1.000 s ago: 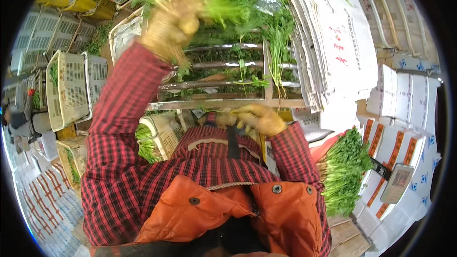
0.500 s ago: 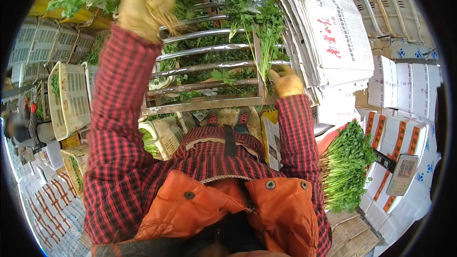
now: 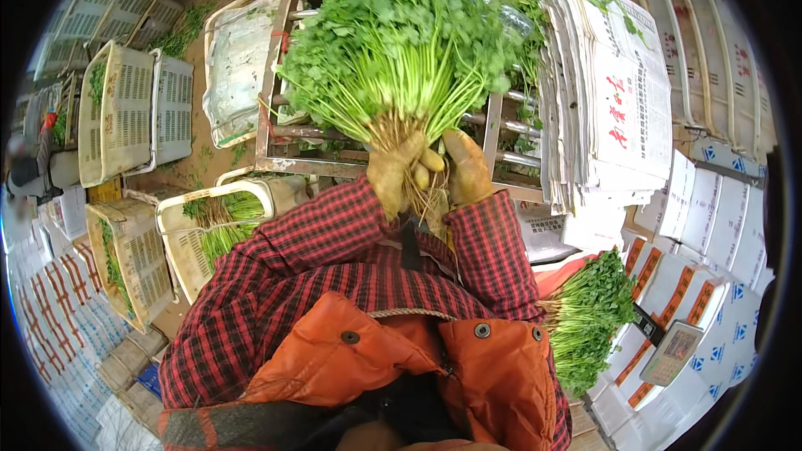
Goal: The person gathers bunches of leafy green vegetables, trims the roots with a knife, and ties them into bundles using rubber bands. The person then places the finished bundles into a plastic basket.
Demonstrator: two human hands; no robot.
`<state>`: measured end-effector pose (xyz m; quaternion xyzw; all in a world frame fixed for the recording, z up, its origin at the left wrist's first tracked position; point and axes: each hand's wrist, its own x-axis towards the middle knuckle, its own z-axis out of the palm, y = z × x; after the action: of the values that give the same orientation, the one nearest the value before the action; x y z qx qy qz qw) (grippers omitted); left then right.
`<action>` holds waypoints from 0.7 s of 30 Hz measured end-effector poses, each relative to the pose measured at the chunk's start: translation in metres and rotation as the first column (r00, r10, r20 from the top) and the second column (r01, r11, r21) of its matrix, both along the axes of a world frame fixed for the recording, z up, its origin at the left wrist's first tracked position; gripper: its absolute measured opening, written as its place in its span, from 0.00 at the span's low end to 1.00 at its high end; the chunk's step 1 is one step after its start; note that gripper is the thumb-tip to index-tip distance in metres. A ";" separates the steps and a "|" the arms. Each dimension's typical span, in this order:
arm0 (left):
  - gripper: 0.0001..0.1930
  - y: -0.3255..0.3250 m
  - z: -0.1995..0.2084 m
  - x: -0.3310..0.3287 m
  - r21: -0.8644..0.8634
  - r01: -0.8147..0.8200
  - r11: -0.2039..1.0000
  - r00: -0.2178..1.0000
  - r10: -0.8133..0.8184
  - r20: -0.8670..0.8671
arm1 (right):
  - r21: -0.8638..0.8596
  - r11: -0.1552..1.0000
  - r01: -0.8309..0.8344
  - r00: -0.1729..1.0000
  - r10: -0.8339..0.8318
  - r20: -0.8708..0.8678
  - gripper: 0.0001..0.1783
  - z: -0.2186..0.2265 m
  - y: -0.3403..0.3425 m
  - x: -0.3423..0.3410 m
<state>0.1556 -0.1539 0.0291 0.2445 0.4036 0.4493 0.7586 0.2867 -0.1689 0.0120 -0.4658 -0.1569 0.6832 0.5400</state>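
A big leafy bunch of coriander [image 3: 401,42] fans out upright over the metal rack [image 3: 317,165], its roots toward me. My left hand [image 3: 394,171], in a yellowish glove, is closed around the root end. Against the right side of the roots my right hand [image 3: 466,165], gloved alike, is closed with its fingers pressed to the lower stalks. Thin roots dangle between both hands. What lies under the leaves on the rack is mostly hidden.
A newspaper stack [image 3: 618,92] stands right of the rack. Another coriander bunch [image 3: 585,317] lies at lower right, near a scale display [image 3: 672,352] and white boxes [image 3: 718,217]. Plastic crates [image 3: 125,113] stand at left, one crate [image 3: 180,238] holding greens. Loose sprigs [image 3: 526,0] lie beside the papers.
My left hand has brought the coriander from the upper left to the middle, in front of me. My right hand has moved left from beside the newspapers to the roots.
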 end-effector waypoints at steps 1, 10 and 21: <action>0.12 -0.004 -0.004 -0.005 -0.047 0.048 0.998 0.998 -0.046 0.033 | 0.030 0.999 -0.043 0.982 0.048 -0.184 0.14 0.011 -0.001 -0.005; 0.14 -0.042 -0.040 -0.045 -0.140 0.108 0.984 0.994 -0.105 0.030 | -0.015 0.959 -0.283 0.790 0.242 0.563 0.18 -0.001 -0.010 -0.023; 0.23 -0.040 -0.039 -0.063 -0.213 0.194 0.958 0.979 -0.203 -0.020 | -0.147 0.973 -0.180 0.907 0.222 0.358 0.16 -0.018 -0.003 -0.039</action>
<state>0.0926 -0.1944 -0.0094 0.2117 0.4380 0.3206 0.8127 0.2474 -0.1723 -0.0058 -0.5972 -0.2656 0.6421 0.4007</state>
